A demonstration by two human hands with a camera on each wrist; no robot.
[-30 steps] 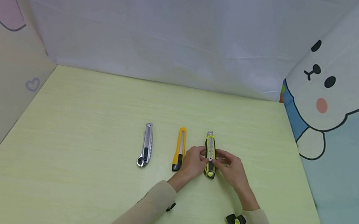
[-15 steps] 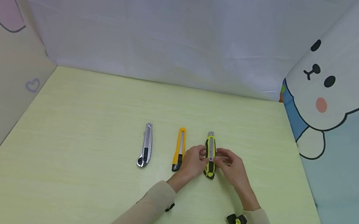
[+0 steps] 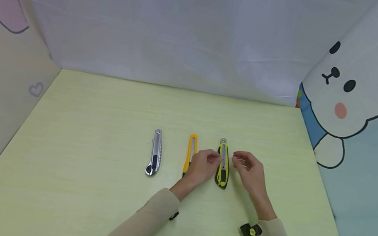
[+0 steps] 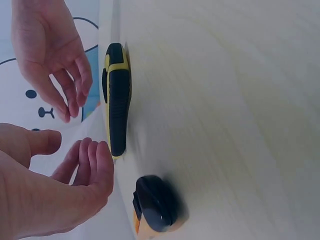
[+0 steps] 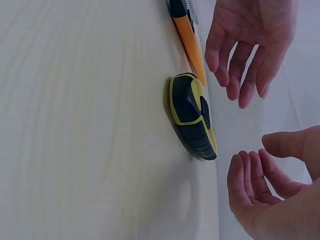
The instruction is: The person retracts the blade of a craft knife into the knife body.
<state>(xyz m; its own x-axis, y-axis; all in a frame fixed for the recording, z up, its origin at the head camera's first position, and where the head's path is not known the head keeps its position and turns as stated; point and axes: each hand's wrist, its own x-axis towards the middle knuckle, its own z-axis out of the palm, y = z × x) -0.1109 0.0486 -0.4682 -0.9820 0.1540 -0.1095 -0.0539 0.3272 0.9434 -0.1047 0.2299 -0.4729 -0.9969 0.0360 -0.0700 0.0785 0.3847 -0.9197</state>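
Observation:
A yellow-and-black utility knife (image 3: 223, 169) lies on the table between the two hands, its metal tip pointing away. The left hand (image 3: 203, 166) hovers just left of it, fingers relaxed, and covers part of an orange utility knife (image 3: 192, 146). To the right, the right hand (image 3: 249, 173) is apart from the yellow-and-black knife, thumb and fingers loosely bent around nothing. In the left wrist view, a gap shows between the left thumb and fingers (image 4: 93, 160). A silver utility knife (image 3: 154, 156) lies farthest left, roughly parallel to the others.
The knives rest on a pale yellow-green table (image 3: 81, 166). A white cloth (image 3: 189, 29) hangs along its far edge. On the right side stands a blue panel with a cartoon animal (image 3: 362, 81). Small black devices (image 3: 250, 230) are worn at the wrists.
Both hands have let go of the yellow-and-black utility knife and drawn apart, the left leftward over the orange knife, the right slightly rightward and up. The knives stay in place.

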